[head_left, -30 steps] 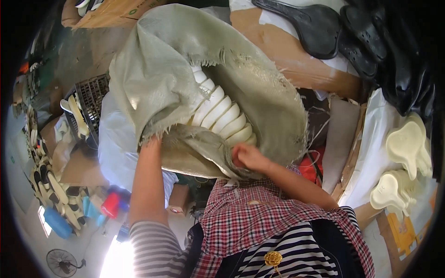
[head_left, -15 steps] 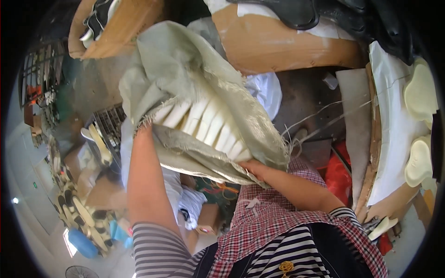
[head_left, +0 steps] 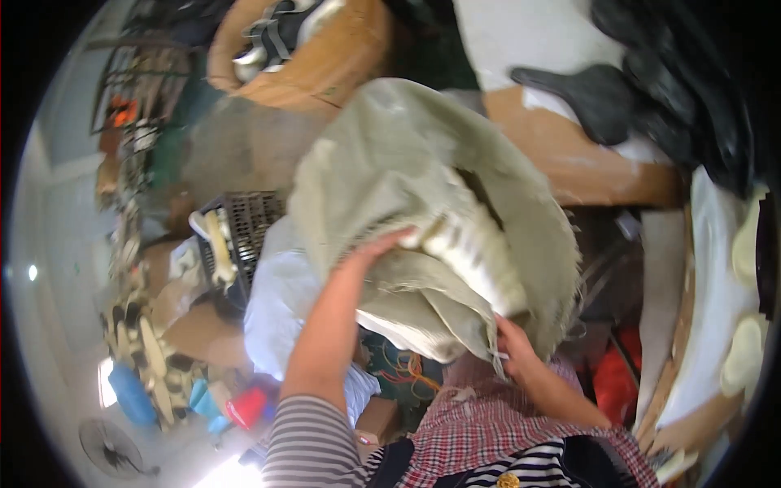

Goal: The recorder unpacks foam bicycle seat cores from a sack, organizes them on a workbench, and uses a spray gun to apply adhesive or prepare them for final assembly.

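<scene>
A large grey-green woven sack (head_left: 382, 154) with frayed edges stands in front of me, its mouth turned toward me. Inside it, pale cream pieces (head_left: 480, 260) are packed side by side in a row; their full shape is hidden. My left hand (head_left: 381, 246) grips the sack's near rim on the left, fingers over the edge and slightly blurred. Lower on the right, my right hand (head_left: 517, 348) is closed on a fold of the rim, next to loose threads. The folded near edge of the sack hangs between my two arms.
A cardboard box (head_left: 325, 57) with black and white pieces stands at the far left. Black saddle-shaped pieces (head_left: 586, 98) lie at the far right, cream pads (head_left: 742, 358) below them. A dark crate (head_left: 259, 215), white bags (head_left: 281, 301) and a fan (head_left: 110, 447) are leftward.
The view has swung left, so the surroundings sit farther right and lower. The sack's mouth has narrowed, covering more of the pale pieces. Both hands remain at its rim.
</scene>
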A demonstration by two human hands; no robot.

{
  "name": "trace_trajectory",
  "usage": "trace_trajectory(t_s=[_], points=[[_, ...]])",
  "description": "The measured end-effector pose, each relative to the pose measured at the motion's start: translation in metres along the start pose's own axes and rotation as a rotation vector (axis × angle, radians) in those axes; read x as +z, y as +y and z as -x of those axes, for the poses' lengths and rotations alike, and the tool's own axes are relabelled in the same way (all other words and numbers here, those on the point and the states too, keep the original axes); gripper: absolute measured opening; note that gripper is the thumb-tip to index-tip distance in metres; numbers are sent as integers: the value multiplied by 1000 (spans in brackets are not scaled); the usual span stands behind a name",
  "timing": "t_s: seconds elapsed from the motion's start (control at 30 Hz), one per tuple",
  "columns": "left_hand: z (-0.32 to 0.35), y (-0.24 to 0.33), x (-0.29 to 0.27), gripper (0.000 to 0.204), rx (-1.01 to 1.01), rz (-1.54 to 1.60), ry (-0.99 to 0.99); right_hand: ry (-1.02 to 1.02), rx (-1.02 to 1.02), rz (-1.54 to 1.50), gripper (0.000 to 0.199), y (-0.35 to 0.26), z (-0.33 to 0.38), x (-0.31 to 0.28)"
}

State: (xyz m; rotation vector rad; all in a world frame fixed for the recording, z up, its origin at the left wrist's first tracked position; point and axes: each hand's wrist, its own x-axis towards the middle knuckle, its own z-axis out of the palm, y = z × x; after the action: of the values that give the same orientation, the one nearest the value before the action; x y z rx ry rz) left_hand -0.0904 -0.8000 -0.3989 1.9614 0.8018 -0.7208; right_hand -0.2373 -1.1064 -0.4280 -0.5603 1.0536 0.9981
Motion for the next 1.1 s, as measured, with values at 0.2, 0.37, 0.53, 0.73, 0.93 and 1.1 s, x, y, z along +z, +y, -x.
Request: trace_trajectory(t_s=[0.2, 0.37, 0.53, 0.73, 0.93, 1.1], points=[[-9, 12, 6, 62, 108, -661, -202, -9, -389, -123, 38, -8, -1, -8], [-24, 32, 3, 60, 240, -504, -212, 75, -918, 633, 91, -11, -11, -33], [-36, 35, 31, 57, 359, -324, -297, 400, -1189, 541, 75, -27, -59, -35], [-17, 29, 39, 54, 469, -102, -355, 441, -1134, 568, 51, -57, -12, -14], [94, 107, 12, 46, 1142, -586, 273, 470, -1215, 723, 57, -92, 106, 6], [183, 148, 7, 62, 1275, -546, 580, 723, -1563, 946, 64, -130, 227, 34]])
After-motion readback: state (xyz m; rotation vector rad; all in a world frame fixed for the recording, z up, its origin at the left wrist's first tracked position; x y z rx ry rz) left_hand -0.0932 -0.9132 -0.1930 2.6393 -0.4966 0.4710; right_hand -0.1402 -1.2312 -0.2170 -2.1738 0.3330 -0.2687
